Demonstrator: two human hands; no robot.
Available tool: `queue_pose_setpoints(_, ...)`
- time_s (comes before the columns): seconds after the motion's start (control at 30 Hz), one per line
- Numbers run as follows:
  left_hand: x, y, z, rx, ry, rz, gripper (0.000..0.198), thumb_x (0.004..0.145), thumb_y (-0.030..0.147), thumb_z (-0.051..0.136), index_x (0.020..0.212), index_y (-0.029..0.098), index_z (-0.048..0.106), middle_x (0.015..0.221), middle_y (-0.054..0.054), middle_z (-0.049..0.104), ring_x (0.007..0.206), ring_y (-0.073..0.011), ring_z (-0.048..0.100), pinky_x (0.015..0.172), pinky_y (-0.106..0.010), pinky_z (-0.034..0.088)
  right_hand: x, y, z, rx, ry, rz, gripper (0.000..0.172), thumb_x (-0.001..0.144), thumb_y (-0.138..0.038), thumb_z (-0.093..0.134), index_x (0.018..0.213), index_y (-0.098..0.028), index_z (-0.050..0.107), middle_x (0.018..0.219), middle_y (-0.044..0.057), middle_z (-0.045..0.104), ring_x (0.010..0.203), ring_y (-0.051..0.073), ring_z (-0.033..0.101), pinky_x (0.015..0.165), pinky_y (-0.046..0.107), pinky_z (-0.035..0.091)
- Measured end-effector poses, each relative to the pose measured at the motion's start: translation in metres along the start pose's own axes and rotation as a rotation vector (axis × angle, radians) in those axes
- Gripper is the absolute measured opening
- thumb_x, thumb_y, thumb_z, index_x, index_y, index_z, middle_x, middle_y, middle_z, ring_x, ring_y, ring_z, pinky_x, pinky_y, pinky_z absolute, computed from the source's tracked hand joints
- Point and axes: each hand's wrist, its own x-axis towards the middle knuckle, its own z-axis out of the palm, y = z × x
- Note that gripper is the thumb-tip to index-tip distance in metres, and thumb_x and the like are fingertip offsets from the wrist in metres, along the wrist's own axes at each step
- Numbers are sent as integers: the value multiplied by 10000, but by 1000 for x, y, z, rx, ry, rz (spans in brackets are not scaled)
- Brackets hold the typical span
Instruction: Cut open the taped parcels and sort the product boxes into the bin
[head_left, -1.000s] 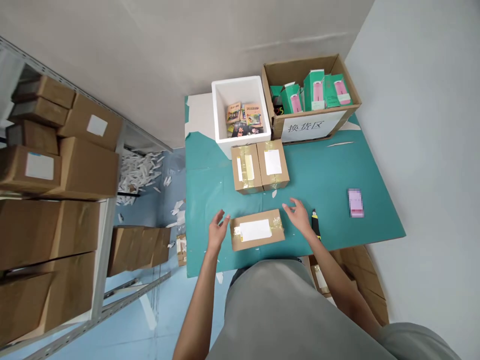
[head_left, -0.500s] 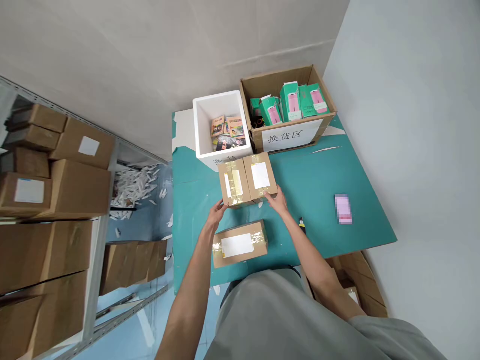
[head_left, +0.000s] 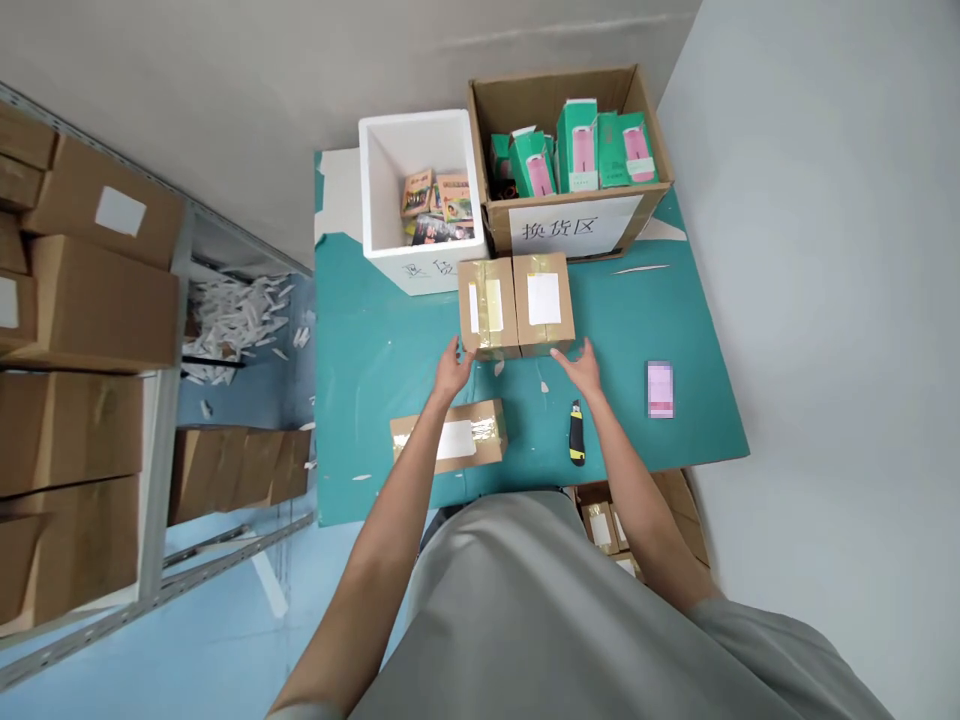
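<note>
Two small taped cardboard boxes stand side by side on the green table, a left box (head_left: 471, 275) and a right box (head_left: 551, 262), each with a white label. My left hand (head_left: 454, 374) is at the left box's near left corner, thumb and fingers apart. At the near right corner of the right box is my right hand (head_left: 582, 370), its fingers spread and its thumb by the box's front edge. Neither hand is wrapped round a box; whether the fingertips touch is hard to see. A third taped box (head_left: 491, 425) lies nearer to me, partly behind my left forearm.
Behind the boxes are a white foam box (head_left: 427, 262) of small colourful packs and a carton (head_left: 495, 225) of green boxes. A yellow-black utility knife (head_left: 577, 435) and a pixelated pink item (head_left: 660, 390) lie at right. Shelves of cartons (head_left: 105, 300) stand left.
The two boxes have shifted right relative to the foam box and now sit in front of the carton. My hands have loosened from them. My view has shifted, showing the whole knife.
</note>
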Motion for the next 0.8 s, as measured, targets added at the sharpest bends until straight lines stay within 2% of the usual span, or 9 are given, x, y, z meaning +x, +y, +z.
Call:
queue_pose_setpoints(0.1, -44, -28, -28, 127, 136, 197, 547, 1022, 468, 786, 1476, 172, 707, 1654, -241, 642, 1595, -352, 593, 1358, -493, 433, -46, 37, -2, -107, 79, 183, 989, 832, -635, 886, 1589, -100, 543, 1516, 317, 679, 1397, 431, 682, 1217, 569, 539)
queue_pose_setpoints(0.17, -82, -53, -53, 210, 213, 300, 436, 1073, 486, 714, 1397, 195, 725, 1632, -220, 654, 1623, -332, 558, 1394, -494, 384, -83, 58, -2, -187, 99, 275, 930, 790, -551, 923, 1512, -81, 573, 1482, 340, 676, 1414, 452, 647, 1245, 587, 501)
queue_pose_setpoints(0.27, -133, -91, -87, 290, 348, 311, 270, 1080, 471, 690, 1167, 217, 715, 1520, -204, 706, 1597, -337, 574, 1387, -526, 386, -130, 77, 1, -266, 49, 345, 744, 778, -418, 898, 1384, -92, 614, 1481, 354, 659, 1447, 452, 603, 1243, 561, 491)
queue_pose_setpoints(0.37, -164, -125, -111, 315, 450, 254, 224, 1049, 449, 709, 1013, 238, 642, 1475, -199, 718, 1546, -350, 615, 1362, -553, 411, -153, 79, 6, -285, 4, 351, 525, 797, -314, 790, 1268, -130, 650, 1443, 311, 691, 1415, 409, 628, 1206, 510, 513)
queue_pose_setpoints(0.47, -175, -150, -126, 290, 447, 208, 222, 1057, 454, 683, 1024, 239, 637, 1540, -201, 689, 1540, -344, 619, 1353, -561, 426, -155, 66, 15, -249, -31, 326, 398, 783, -290, 729, 1158, -171, 673, 1311, 225, 773, 1288, 363, 713, 1137, 468, 555)
queue_pose_setpoints(0.6, -169, -169, -137, 127, 353, 134, 259, 1059, 429, 657, 1224, 229, 667, 1630, -206, 644, 1541, -330, 628, 1294, -539, 511, -153, 32, 35, -143, -103, 272, 259, 871, -373, 636, 1067, -211, 685, 1092, 100, 828, 1027, 265, 801, 939, 359, 623)
queue_pose_setpoints(0.7, -161, -177, -140, -11, 282, 56, 408, 1021, 430, 691, 1366, 214, 668, 1553, -214, 709, 1394, -330, 732, 1188, -518, 605, -163, 0, 54, 62, -193, 219, 289, 994, -431, 493, 1092, -227, 672, 1013, 62, 818, 867, 202, 787, 790, 305, 621)
queue_pose_setpoints(0.8, -158, -180, -139, -73, 152, 29, 450, 988, 480, 720, 1334, 192, 733, 1440, -199, 784, 1229, -323, 799, 1111, -514, 653, -178, -28, 68, 230, -220, 209, 315, 1043, -500, 482, 1112, -238, 641, 1023, 58, 796, 809, 177, 746, 731, 288, 603)
